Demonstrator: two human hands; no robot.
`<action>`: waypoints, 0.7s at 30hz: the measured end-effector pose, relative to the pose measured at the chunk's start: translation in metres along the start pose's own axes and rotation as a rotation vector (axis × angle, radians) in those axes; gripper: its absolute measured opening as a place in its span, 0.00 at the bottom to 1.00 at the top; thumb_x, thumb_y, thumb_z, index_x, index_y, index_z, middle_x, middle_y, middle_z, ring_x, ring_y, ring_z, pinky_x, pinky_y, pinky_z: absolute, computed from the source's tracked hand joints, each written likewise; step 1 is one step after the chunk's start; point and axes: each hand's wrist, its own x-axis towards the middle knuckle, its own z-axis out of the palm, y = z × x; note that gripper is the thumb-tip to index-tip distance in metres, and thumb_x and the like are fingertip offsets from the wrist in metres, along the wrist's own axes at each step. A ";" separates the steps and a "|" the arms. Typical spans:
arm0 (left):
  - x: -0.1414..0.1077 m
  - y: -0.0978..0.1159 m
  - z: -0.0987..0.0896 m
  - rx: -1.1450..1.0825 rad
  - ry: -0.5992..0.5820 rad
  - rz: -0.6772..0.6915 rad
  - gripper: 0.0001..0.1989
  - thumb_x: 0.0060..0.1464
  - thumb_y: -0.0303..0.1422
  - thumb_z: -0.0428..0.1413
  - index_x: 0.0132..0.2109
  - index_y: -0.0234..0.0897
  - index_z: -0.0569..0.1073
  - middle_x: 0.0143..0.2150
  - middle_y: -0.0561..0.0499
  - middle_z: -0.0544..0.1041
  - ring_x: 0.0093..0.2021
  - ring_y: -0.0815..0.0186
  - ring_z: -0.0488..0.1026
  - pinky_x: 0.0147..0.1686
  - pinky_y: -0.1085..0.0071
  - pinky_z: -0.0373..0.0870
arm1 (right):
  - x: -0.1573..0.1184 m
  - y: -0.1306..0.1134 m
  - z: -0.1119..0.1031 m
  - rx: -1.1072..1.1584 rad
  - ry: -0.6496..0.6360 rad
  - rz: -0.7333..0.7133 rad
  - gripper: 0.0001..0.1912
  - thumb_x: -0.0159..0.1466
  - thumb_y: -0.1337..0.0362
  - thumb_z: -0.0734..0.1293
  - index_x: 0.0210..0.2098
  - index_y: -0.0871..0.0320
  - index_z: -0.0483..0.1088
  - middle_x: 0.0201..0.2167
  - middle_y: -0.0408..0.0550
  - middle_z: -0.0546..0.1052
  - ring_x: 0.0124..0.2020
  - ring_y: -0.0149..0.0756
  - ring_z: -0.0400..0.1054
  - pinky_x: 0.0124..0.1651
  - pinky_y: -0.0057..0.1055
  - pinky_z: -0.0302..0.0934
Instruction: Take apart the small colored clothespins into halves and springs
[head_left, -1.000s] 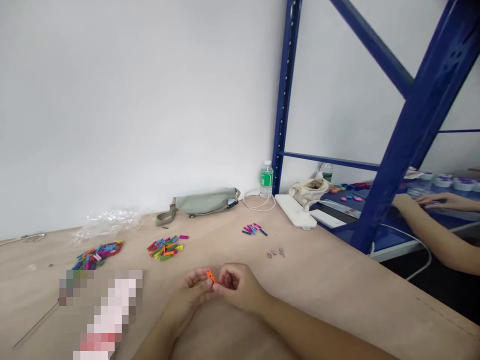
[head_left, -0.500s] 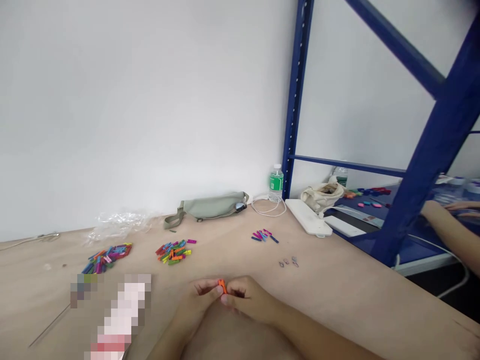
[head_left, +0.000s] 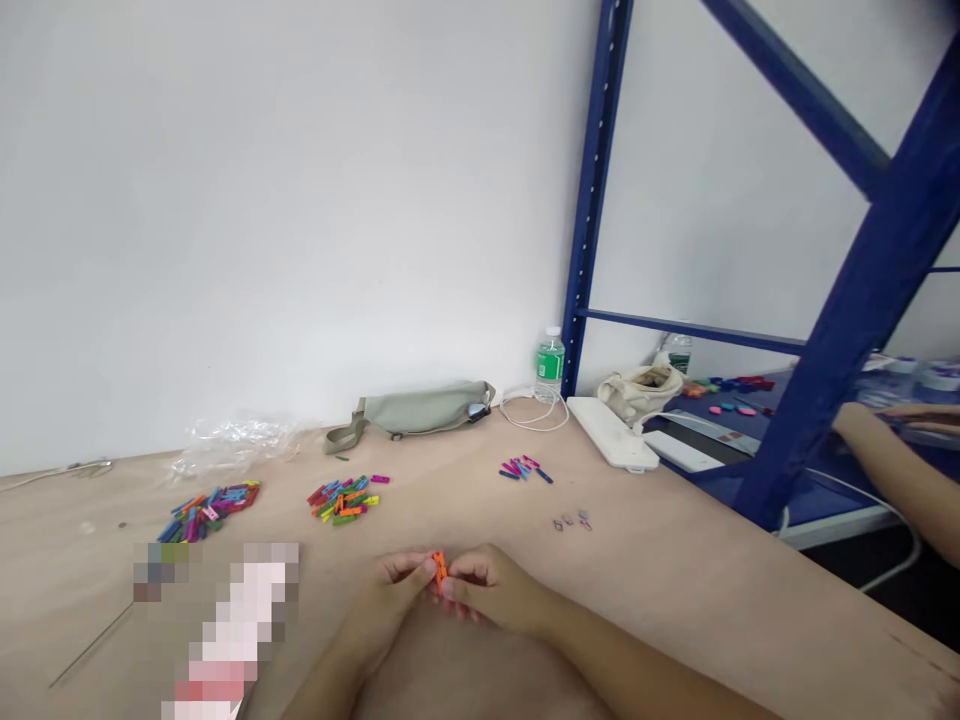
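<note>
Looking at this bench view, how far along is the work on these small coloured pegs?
Done, perhaps: a small bunch of pegs and a few tiny pieces lie apart. In hand: an orange peg, pinched between the left hand and right hand. Left, it seems: a wider pile and a middle pile of mixed pegs.

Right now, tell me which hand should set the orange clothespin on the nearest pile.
Left, probably: the left hand sits nearer the pile of colored clothespins than the right hand, and both pinch the orange clothespin.
</note>
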 end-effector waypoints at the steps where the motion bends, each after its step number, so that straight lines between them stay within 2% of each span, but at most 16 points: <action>1: 0.001 -0.002 0.000 -0.004 0.001 0.000 0.15 0.45 0.43 0.52 0.27 0.34 0.75 0.24 0.50 0.74 0.29 0.64 0.68 0.33 0.68 0.63 | 0.000 -0.001 0.000 -0.010 0.001 -0.003 0.18 0.58 0.56 0.58 0.24 0.64 0.68 0.19 0.43 0.70 0.18 0.25 0.61 0.21 0.21 0.54; 6: 0.003 -0.011 -0.002 -0.016 0.015 -0.001 0.14 0.46 0.41 0.53 0.29 0.33 0.74 0.22 0.52 0.73 0.26 0.67 0.66 0.33 0.69 0.62 | -0.002 -0.002 -0.002 -0.113 0.000 -0.072 0.18 0.59 0.58 0.58 0.22 0.64 0.68 0.17 0.42 0.69 0.16 0.23 0.57 0.19 0.20 0.49; 10: 0.003 -0.012 -0.004 -0.012 0.002 -0.030 0.14 0.45 0.41 0.54 0.24 0.32 0.73 0.23 0.51 0.73 0.27 0.66 0.67 0.34 0.70 0.62 | -0.004 -0.002 -0.002 -0.184 -0.024 -0.152 0.17 0.59 0.60 0.58 0.21 0.64 0.68 0.16 0.41 0.68 0.16 0.24 0.56 0.19 0.21 0.49; 13: 0.002 -0.011 -0.006 0.022 -0.004 -0.078 0.14 0.43 0.41 0.55 0.27 0.32 0.74 0.24 0.50 0.74 0.29 0.65 0.67 0.34 0.70 0.62 | -0.006 -0.002 -0.002 -0.234 -0.019 -0.196 0.16 0.58 0.61 0.59 0.20 0.64 0.68 0.16 0.41 0.68 0.17 0.24 0.58 0.21 0.21 0.50; 21: -0.003 -0.004 -0.010 0.102 -0.128 -0.103 0.15 0.44 0.41 0.55 0.31 0.33 0.76 0.27 0.49 0.75 0.30 0.64 0.68 0.35 0.70 0.62 | -0.010 -0.003 -0.008 -0.366 -0.119 -0.339 0.16 0.59 0.64 0.57 0.19 0.63 0.66 0.17 0.43 0.68 0.18 0.25 0.59 0.24 0.22 0.53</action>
